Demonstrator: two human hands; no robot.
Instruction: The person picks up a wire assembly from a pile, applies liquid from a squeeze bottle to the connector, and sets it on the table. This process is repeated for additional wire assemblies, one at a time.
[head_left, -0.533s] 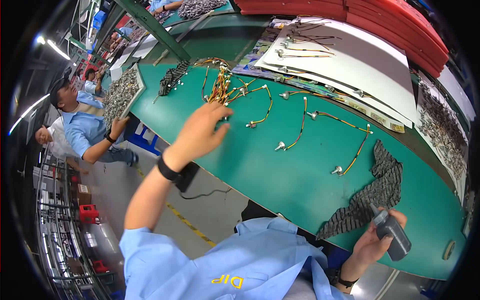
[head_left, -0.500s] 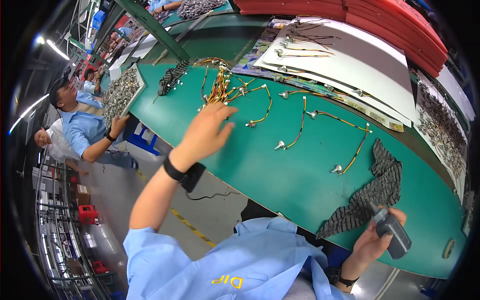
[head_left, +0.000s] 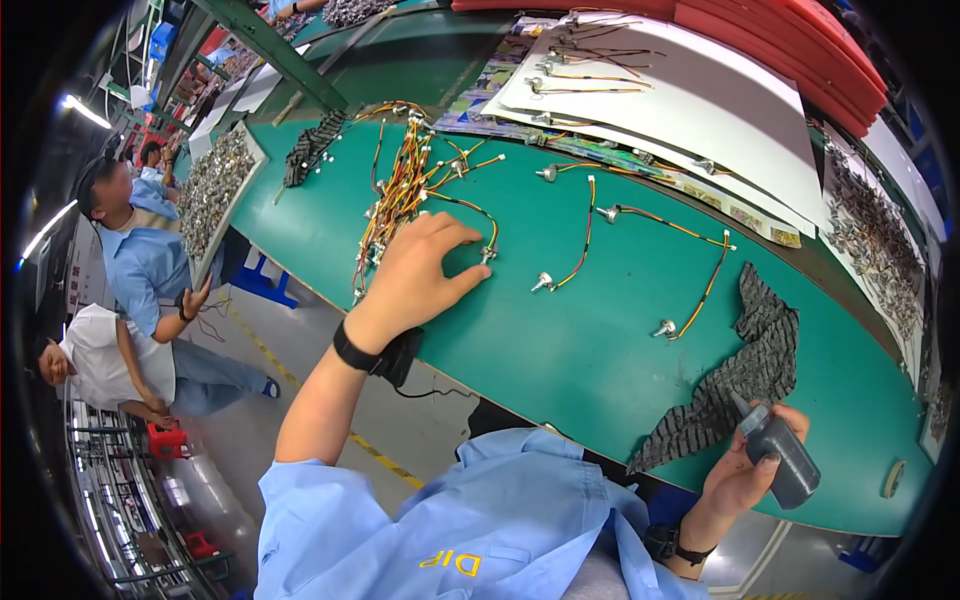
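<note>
1 heap of small metal parts occupies the upper left of the frame, beside a co-worker in blue. Left of upper centre, a bundle of wired components spreads over the green bench. At its near end, left of centre, lies the left hand, thumb and forefinger apart, its other fingertips hidden. 1 single wired component sits beside the thumb tip; contact cannot be told. Such pieces are probably light, with limp leads that tangle and a stiff, smooth metal body, the surest hold; pulling on the leads could strain the joints. Right of centre lie 3 more wired components, then a crumpled dark sheet. Lower right, the right hand has its fingers clamped around a dark nozzle bottle, likely light and somewhat yielding, best gripped at mid-body. At far right rests a small ring.
</note>
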